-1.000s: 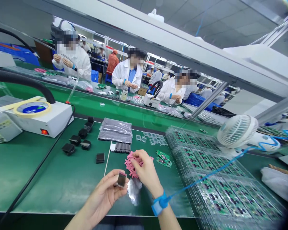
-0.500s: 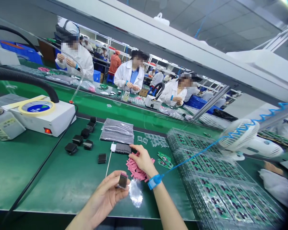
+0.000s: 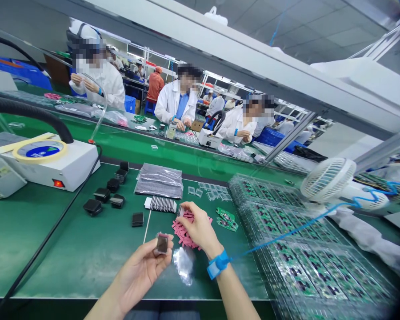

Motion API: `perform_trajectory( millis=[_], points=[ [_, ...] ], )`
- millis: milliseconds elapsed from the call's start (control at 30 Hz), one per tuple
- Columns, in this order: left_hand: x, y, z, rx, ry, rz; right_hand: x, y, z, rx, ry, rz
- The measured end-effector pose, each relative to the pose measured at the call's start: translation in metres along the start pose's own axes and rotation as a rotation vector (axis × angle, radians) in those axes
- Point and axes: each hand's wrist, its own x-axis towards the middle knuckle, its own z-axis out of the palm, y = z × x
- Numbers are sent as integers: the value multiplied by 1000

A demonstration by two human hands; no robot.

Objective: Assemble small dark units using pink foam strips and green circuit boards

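Observation:
My left hand (image 3: 142,262) is closed on a small dark screen (image 3: 162,243) in a clear frame, with a pink strip along its top edge. My right hand (image 3: 197,224), wearing a blue wrist strap (image 3: 218,264), pinches a thin dark-and-white piece (image 3: 179,210), partly hidden by the fingers. This hand is over a pile of pink strips (image 3: 183,233), just right of a row of thin black-and-white pieces (image 3: 163,204). A crumpled clear film (image 3: 184,265) lies between my hands.
Several dark stacks (image 3: 102,194) lie on the left, near a white box (image 3: 76,166) with a tape roll (image 3: 40,151). Bagged striped pieces (image 3: 158,180), clear frames (image 3: 216,191) and green boards (image 3: 226,219) lie behind. Stacked board trays (image 3: 303,249) and a fan (image 3: 328,180) occupy the right.
My right hand has drawn slightly away from the row's right end, with a thin piece in its fingertips. The row now shows white stripes. My left hand still holds the screen.

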Motion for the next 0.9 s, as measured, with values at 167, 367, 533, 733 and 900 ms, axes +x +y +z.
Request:
perform_trajectory(
  millis=[167,367,533,733,900],
  points=[
    [0,1,0,43,-44,-12,8,4,11,-42,10,-13],
    [1,-2,-5,103,-76,4,19,8,14,-60,2,-59],
    [1,-2,-6,99,-90,8,20,5,8,-50,-34,-103],
    [0,-2,-6,81,-105,3,20,8,9,-29,-21,-102],
    [-1,-1,-5,59,-84,-1,21,8,10,-5,11,-68]
  ],
)
